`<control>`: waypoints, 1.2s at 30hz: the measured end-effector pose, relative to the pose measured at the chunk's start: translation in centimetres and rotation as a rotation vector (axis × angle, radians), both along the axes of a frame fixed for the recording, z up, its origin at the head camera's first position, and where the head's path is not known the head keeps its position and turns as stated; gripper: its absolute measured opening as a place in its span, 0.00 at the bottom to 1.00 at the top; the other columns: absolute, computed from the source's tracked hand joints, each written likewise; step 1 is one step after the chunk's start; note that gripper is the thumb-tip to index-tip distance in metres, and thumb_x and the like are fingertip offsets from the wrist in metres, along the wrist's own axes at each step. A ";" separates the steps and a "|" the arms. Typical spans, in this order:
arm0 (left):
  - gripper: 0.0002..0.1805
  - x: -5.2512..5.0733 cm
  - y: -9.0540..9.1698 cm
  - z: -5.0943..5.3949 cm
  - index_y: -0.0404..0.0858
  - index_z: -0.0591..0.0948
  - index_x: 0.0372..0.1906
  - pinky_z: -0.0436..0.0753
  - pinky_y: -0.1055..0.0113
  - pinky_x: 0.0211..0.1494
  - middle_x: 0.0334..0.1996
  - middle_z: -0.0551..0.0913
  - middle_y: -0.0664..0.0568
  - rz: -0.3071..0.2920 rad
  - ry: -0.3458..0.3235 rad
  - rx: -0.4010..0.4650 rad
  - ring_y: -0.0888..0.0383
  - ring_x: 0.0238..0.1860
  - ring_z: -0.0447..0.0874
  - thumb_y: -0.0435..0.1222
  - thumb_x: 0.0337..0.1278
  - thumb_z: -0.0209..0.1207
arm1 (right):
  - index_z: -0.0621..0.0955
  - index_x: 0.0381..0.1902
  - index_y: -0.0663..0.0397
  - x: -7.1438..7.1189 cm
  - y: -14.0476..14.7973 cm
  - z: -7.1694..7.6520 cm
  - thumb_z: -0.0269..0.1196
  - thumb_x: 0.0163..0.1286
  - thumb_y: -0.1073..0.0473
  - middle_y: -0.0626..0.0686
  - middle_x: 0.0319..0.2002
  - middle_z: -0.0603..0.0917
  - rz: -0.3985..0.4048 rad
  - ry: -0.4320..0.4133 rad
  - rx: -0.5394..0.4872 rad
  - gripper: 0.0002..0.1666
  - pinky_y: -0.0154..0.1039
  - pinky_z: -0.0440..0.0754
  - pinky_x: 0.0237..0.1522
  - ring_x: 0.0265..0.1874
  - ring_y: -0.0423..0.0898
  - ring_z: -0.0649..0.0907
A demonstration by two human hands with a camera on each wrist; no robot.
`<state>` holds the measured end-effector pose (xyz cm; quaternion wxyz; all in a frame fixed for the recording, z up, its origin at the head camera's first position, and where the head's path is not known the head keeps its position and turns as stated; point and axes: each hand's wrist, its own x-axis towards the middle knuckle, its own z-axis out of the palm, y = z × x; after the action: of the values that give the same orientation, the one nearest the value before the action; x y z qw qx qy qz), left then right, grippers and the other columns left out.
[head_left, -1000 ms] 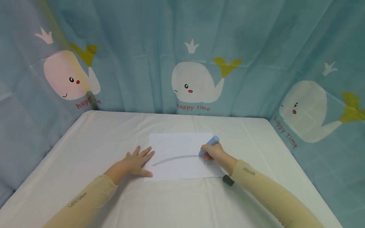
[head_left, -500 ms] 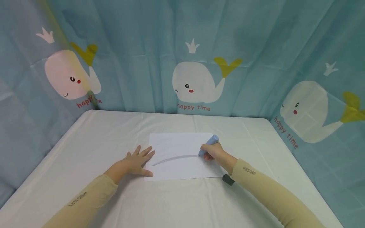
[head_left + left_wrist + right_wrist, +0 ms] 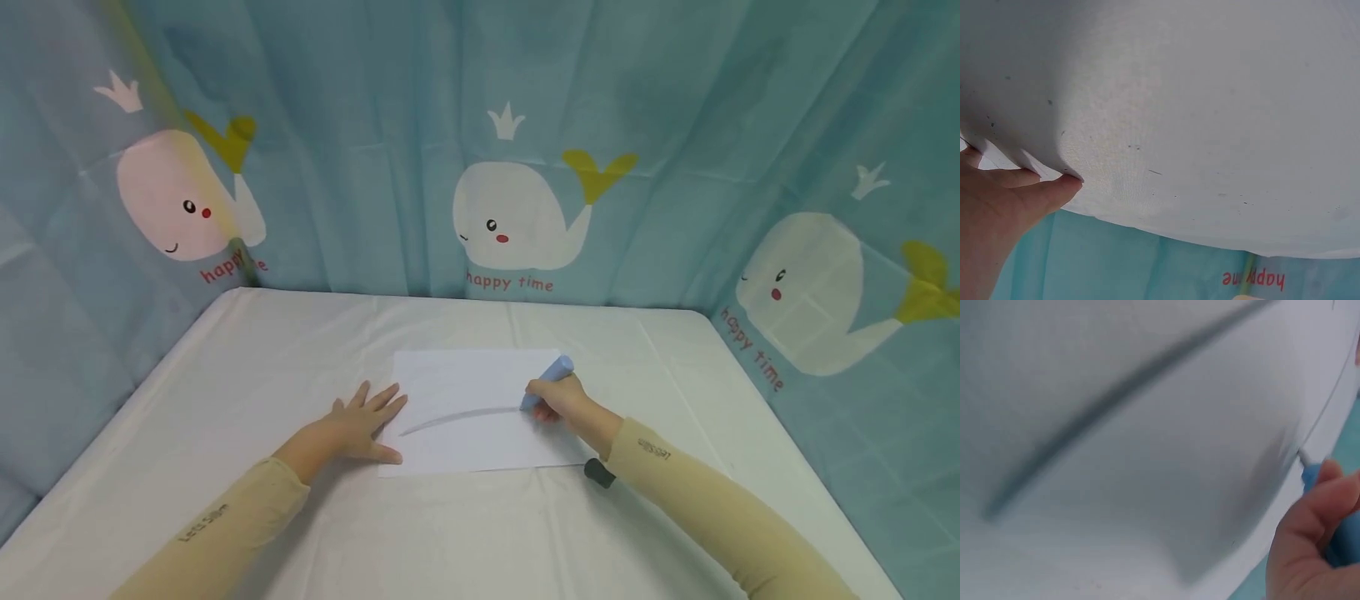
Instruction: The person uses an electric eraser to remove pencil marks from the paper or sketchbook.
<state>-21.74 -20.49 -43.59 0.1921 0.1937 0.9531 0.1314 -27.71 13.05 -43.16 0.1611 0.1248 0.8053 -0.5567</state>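
Observation:
A white sheet of paper [image 3: 465, 450] lies on the table, with a thin grey curved line across its middle. My left hand [image 3: 348, 432] rests with spread fingers on the sheet's left edge; the left wrist view shows the same hand [image 3: 1010, 203] flat on the white surface. At the sheet's right side my right hand [image 3: 562, 400] grips a thick light blue marker [image 3: 557, 369], tip down at the right end of the line. In the right wrist view, fingers and thumb of that hand [image 3: 1316, 537] curl round the blue marker [image 3: 1344, 540], its tip at the surface.
A small dark cap-like piece [image 3: 599, 473] lies by the sheet's lower right corner, partly behind the right sleeve. The white-covered table [image 3: 420, 542] is bounded at the back and sides by a blue curtain [image 3: 360, 208] with whale prints.
The marker and right hand have shifted very slightly to the left. The left hand stays in place on the paper.

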 end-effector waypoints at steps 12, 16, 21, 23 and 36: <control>0.56 0.0 0.0 -0.1 0.37 0.56 0.75 0.45 0.22 0.60 0.76 0.47 0.40 0.000 0.007 -0.012 0.25 0.71 0.35 0.62 0.48 0.65 | 0.72 0.46 0.69 0.1 -0.1 -0.1 0.62 0.60 0.61 0.52 0.15 0.78 -0.006 0.004 -0.009 0.20 0.30 0.75 0.19 0.11 0.39 0.76; 0.56 -0.1 -0.1 -0.1 0.36 0.56 0.75 0.45 0.22 0.60 0.76 0.47 0.40 -0.004 0.005 -0.019 0.24 0.71 0.35 0.62 0.48 0.64 | 0.73 0.45 0.69 0.3 -0.1 -0.2 0.62 0.61 0.61 0.52 0.15 0.78 -0.009 0.001 -0.002 0.19 0.30 0.75 0.19 0.11 0.40 0.76; 0.56 -0.1 0.0 -0.3 0.37 0.56 0.75 0.46 0.22 0.60 0.76 0.47 0.40 -0.009 0.008 -0.019 0.25 0.71 0.35 0.63 0.48 0.64 | 0.73 0.44 0.70 0.3 0.0 -0.3 0.61 0.61 0.62 0.52 0.15 0.78 -0.007 -0.011 -0.002 0.18 0.31 0.75 0.19 0.11 0.40 0.76; 0.56 -0.1 0.0 -0.4 0.37 0.56 0.75 0.46 0.22 0.60 0.76 0.47 0.40 -0.009 0.008 -0.011 0.25 0.71 0.35 0.63 0.48 0.64 | 0.73 0.45 0.70 0.3 -0.1 -0.3 0.62 0.60 0.61 0.52 0.15 0.78 -0.011 -0.002 -0.004 0.19 0.31 0.75 0.18 0.11 0.40 0.76; 0.56 -0.3 0.0 -0.1 0.37 0.56 0.75 0.46 0.22 0.60 0.76 0.46 0.40 -0.004 0.009 -0.019 0.25 0.71 0.35 0.63 0.47 0.64 | 0.72 0.47 0.70 0.4 -0.5 -0.2 0.62 0.59 0.62 0.53 0.15 0.79 0.002 0.012 -0.005 0.21 0.31 0.75 0.18 0.11 0.40 0.76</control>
<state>-21.99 -20.51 -43.73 0.1901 0.1945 0.9546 0.1212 -27.34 12.56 -43.36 0.1569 0.1203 0.8050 -0.5594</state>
